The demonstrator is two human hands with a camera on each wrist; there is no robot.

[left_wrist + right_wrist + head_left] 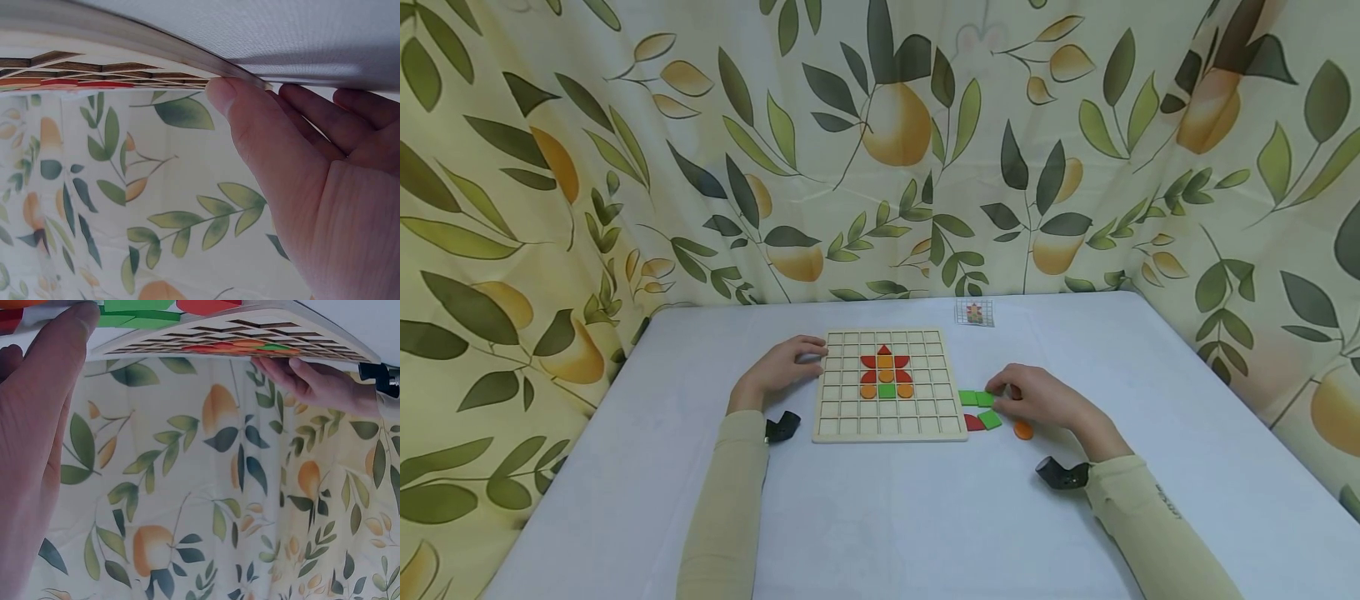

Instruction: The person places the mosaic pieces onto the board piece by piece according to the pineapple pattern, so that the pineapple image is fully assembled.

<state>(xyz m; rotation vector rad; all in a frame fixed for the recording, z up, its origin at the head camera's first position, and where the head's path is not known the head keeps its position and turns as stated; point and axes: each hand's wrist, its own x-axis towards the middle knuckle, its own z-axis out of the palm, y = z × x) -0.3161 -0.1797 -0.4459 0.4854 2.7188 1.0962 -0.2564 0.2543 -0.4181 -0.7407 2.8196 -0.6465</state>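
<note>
- Head view: left hand (pixel 782 367) rests relaxed on the grid board (pixel 887 429) edge.
- Right hand (pixel 1037 400) fingertips touch a green tile (pixel 985 399) — likely light, stiff, slick; pinch its edges.

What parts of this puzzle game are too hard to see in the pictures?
- Small pattern card, head view: too small and far to read its picture.
- Red piece, head view: partly covered by a green tile, so its shape is unclear.
- Right hand, head view: its fingertips hide whatever they touch among the green tiles.
- Grid board, left wrist view: seen edge-on, cells unreadable.
- Left hand: touches the board's edge; grip unclear.
</note>
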